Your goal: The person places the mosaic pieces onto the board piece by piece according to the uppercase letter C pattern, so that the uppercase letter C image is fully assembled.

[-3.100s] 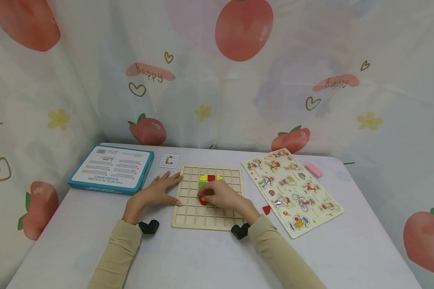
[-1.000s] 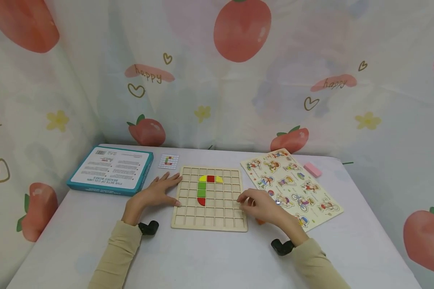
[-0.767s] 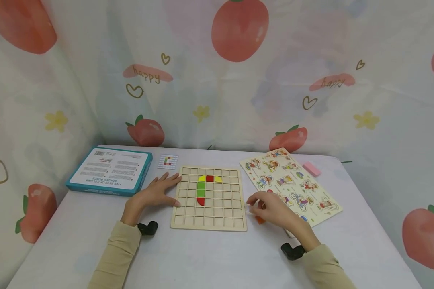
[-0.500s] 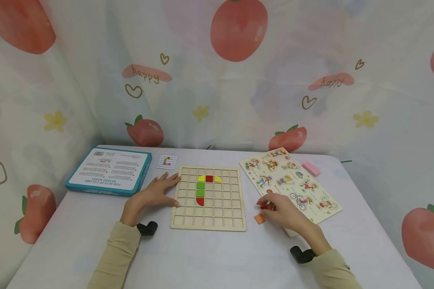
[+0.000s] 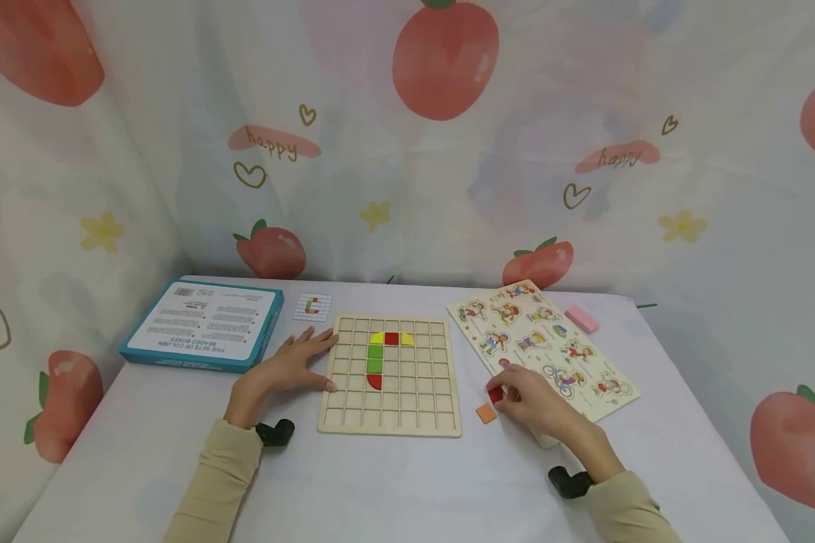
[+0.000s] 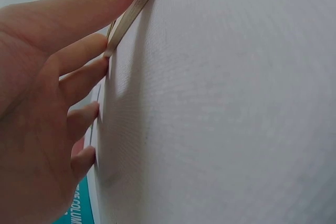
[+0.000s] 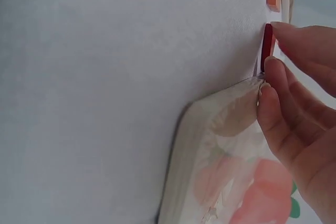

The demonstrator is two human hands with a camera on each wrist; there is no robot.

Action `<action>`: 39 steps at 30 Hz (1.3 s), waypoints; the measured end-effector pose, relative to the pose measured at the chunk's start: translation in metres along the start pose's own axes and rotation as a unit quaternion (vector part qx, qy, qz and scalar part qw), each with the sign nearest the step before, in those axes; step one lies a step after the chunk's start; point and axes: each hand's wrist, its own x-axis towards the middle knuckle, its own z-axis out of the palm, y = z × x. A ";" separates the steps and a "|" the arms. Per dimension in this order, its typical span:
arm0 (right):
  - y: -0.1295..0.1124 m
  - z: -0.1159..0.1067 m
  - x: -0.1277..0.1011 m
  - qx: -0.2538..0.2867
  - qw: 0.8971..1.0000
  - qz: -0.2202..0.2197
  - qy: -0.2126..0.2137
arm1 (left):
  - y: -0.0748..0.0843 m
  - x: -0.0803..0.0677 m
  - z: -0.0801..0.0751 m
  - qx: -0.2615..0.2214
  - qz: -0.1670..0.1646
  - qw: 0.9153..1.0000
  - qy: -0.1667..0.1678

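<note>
Now red tile (image 5: 494, 394), pinched in right hand (image 5: 536, 407)

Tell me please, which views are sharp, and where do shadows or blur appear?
Head view: even soft light, sharp, edges slightly bent. Left wrist view: the left hand is near and soft, casting a faint shadow on the tablecloth. Right wrist view: the red piece is sharp, the right hand slightly soft.

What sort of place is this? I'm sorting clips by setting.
Probably a children's play or learning corner: a table draped in white cloth, strawberry-print curtains around it, a wooden grid puzzle board and a cartoon peg puzzle. The right hand pinches a red tile.
</note>
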 end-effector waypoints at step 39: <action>-0.002 -0.001 -0.002 0.032 0.998 -0.046 -0.019 | 0.005 -0.002 -0.002 -0.002 0.002 1.000 -0.002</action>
